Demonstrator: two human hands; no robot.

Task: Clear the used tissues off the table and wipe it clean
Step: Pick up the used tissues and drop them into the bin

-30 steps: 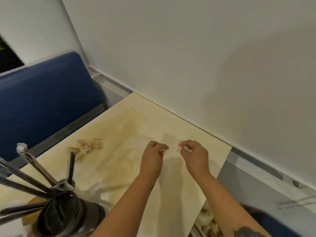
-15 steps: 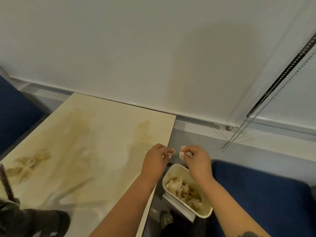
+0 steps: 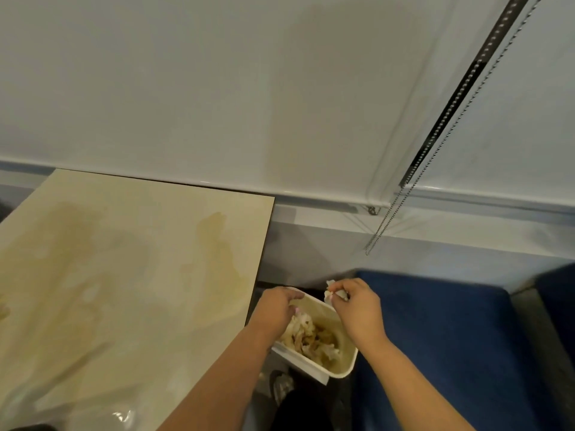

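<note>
My left hand hovers over the near-left rim of a small cream waste bin that stands beside the table's right edge. Its fingers are loosely spread and I see nothing pinched in them. Crumpled used tissues fill the bin just under that hand. Over the bin's far rim, my right hand pinches a small white tissue scrap between thumb and fingertips. The beige tabletop to the left shows yellowish wet stains.
A blue seat cushion lies right of the bin. A white roller blind covers the wall behind, with its bead chain hanging at the right. Something shiny and clear sits at the table's near edge.
The view has swung right, from the table to the bin. Both hands moved off the tabletop to above the bin. The left hand's fingers have loosened from their pinch; the right still pinches its scrap.
</note>
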